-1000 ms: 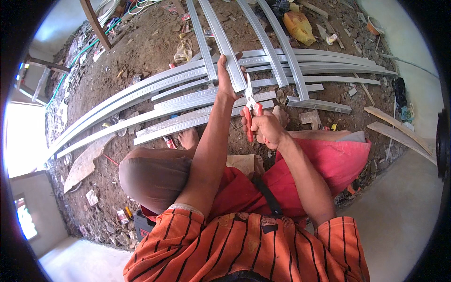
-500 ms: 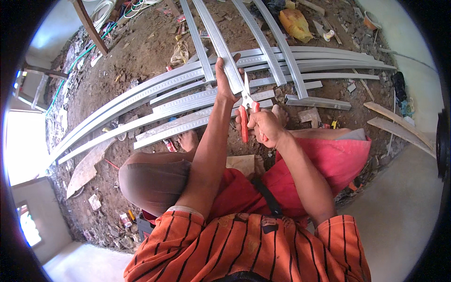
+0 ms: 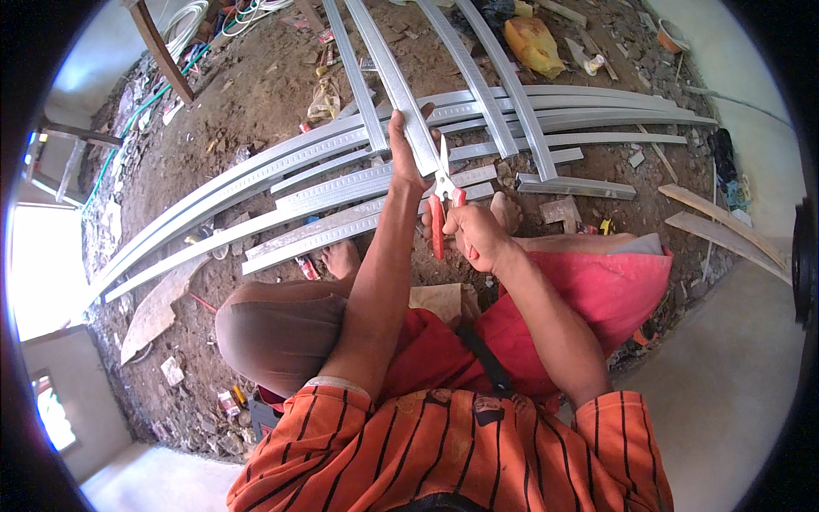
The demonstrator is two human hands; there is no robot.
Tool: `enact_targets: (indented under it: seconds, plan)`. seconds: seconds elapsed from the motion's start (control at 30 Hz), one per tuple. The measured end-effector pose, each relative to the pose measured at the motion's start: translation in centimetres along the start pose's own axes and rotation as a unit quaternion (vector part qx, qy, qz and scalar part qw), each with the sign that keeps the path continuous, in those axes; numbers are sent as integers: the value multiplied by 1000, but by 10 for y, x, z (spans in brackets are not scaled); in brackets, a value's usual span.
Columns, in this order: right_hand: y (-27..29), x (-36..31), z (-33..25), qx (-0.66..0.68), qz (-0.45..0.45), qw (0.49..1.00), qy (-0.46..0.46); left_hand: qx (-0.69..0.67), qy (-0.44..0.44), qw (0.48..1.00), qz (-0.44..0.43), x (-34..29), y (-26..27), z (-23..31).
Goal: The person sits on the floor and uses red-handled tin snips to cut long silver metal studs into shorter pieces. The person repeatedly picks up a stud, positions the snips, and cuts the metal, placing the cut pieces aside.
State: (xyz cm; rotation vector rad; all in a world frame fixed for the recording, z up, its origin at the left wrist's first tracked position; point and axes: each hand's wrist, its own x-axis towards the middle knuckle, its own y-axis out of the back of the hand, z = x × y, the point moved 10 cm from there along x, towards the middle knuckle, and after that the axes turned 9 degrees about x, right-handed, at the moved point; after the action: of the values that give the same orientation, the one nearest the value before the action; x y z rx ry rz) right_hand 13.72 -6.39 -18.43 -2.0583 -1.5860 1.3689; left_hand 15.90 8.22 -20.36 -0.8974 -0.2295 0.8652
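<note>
My left hand (image 3: 408, 155) is wrapped round a long silvery metal channel (image 3: 386, 72), close to its near end. The channel runs away from me over the other metal profiles. In my right hand (image 3: 473, 230) are tin snips (image 3: 442, 200) with red handles. Their pale blades point away from me and lie along the right edge of the channel's near end. How far the blades are parted is hard to make out. My fingers wrap both handles, and part of the handles is hidden by the hand.
Several long metal profiles (image 3: 230, 185) lie crosswise on the dirt floor. More channels (image 3: 465, 72) rest across them to the right. Two wooden strips (image 3: 725, 235) lie by the right wall. A yellow bag (image 3: 533, 47) is at the far right, and a wooden post (image 3: 159, 51) stands far left.
Both hands, with the channel and the tin snips, have shifted slightly toward me and to the left. The grip of each hand looks the same.
</note>
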Motion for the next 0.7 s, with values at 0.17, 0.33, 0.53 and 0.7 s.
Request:
enact_targets:
  seconds: [0.17, 0.33, 0.53, 0.7]
  plan:
    - [-9, 1, -1, 9, -27, 999, -29, -41, 21, 999, 10, 5, 3, -3]
    - [-7, 1, -1, -43, -43, 998, -20, -1, 4, 1000, 29, 3, 3, -1]
    - [13, -2, 9, -64, 5, 998, 16, 59, -32, 991, 113, 7, 32, 4]
    - [55, 2, 29, -89, 50, 994, 23, 26, 13, 998, 63, 4, 11, 10]
